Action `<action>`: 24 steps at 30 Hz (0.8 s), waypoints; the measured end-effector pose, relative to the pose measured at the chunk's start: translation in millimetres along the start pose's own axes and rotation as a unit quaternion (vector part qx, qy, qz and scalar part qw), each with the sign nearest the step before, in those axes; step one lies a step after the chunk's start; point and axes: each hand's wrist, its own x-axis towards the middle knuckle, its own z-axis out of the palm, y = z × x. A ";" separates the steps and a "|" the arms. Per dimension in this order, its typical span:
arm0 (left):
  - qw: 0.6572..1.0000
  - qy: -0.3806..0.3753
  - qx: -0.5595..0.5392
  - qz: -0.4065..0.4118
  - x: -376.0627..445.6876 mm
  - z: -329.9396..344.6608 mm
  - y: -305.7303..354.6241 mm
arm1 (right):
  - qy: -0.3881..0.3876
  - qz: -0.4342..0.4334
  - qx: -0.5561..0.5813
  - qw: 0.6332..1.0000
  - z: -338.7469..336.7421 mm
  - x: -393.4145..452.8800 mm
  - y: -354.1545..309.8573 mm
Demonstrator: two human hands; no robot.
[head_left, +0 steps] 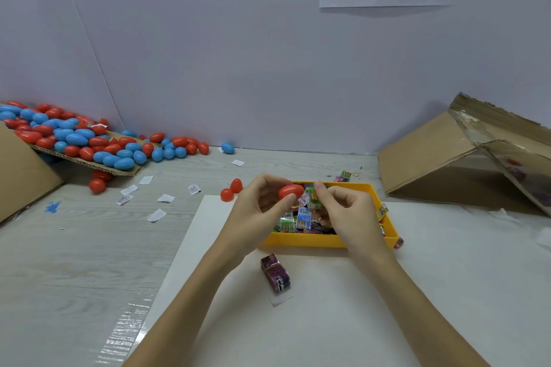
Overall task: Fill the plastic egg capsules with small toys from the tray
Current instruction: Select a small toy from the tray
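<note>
Egg half [290, 191], red, is pinched between thumb and fingers of the left hand [260, 211] above the far left corner of the tray [301, 240]. A small green packet [314, 198] is gripped in the fingertips of the right hand [347, 214], held just beside the egg half, over the toys [298, 219] heaped in the yellow tray. The tray is set on a white sheet [328, 322] near the table's middle. A purple packet [275, 272] is seen on the sheet, just in front of the tray. Two red halves [231, 190] are found beside the sheet's far left corner. Red and blue eggs [89, 140] are piled on cardboard at the table's far left, and a box [453, 158] is tipped at the far right.
</note>
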 end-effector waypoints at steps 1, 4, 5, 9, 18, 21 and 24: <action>1.000 -0.004 0.010 0.004 -0.1 0.3 -0.1 | 0.010 -0.006 -0.008 1.000 -0.1 -0.1 -0.2; 1.000 -0.011 0.027 0.011 -0.8 2.4 -0.4 | 0.019 -0.016 -0.033 0.999 -1.3 -0.5 -1.5; 0.999 -0.011 0.034 0.015 -0.8 3.0 -1.0 | 0.017 -0.020 -0.042 0.999 -1.6 -0.9 -2.0; 0.997 0.000 0.062 0.034 -0.7 4.2 -2.7 | 0.009 -0.038 -0.076 0.996 -0.1 -2.9 -2.9; 0.998 0.029 0.007 0.063 -0.6 5.3 -3.4 | -0.030 -0.041 -0.021 0.998 2.6 -2.2 0.7; 0.998 0.040 0.003 0.058 -0.3 5.5 -3.0 | -0.034 -0.035 0.025 0.998 3.4 -2.9 0.7; 0.998 0.050 -0.011 0.048 1.0 5.1 -3.6 | -0.024 -0.038 0.047 0.998 4.6 -4.1 -0.6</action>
